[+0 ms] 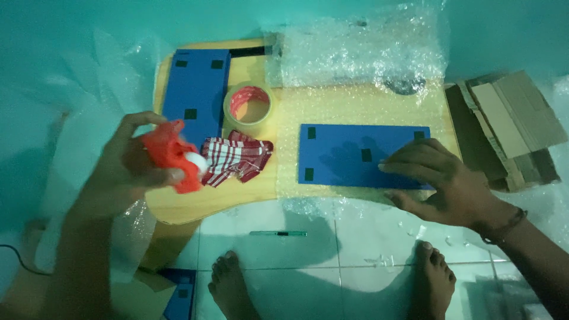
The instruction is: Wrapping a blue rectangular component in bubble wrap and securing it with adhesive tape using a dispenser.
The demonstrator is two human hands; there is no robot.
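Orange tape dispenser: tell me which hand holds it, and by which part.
The left hand holds the orange tape dispenser, its fingers wrapped around the body. The right hand holds nothing; it rests flat on the blue panel.

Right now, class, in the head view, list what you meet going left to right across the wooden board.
Left hand holding red tape dispenser → striped cloth → right-hand blue panel → right hand → cardboard pieces.

Striped cloth, tape roll, pen, cardboard boxes, second blue panel
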